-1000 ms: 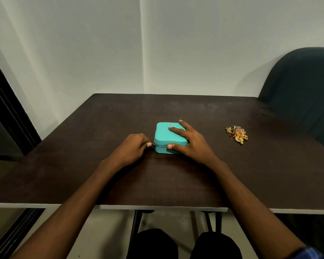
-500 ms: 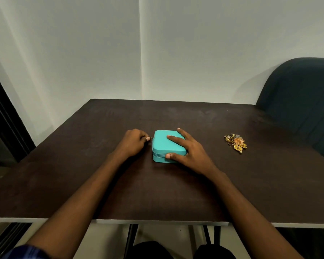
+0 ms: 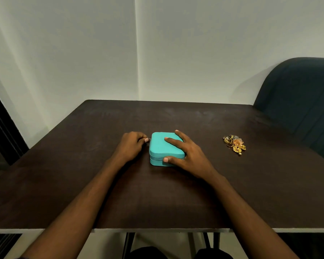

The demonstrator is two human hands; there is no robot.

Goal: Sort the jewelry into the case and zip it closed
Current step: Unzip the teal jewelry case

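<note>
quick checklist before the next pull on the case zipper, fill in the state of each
1. Left hand pinches the zipper pull at the case's left side: ok.
2. Right hand steadies the teal case, fingers on the lid, thumb on the front: ok.
3. Lid down, case flat on the table: ok.
4. Jewelry pile apart from the case, clear of both hands: ok.
5. Jewelry in the case: not ok, pile lies on the table.
6. How far the zipper is undone: cannot tell.

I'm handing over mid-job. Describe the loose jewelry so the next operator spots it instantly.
Start at the dark wooden table, then look right of the teal case under the right hand, toward the dark chair. The jewelry is a small tangled heap lying alone, the only gold, glinting thing on the tabletop.
</note>
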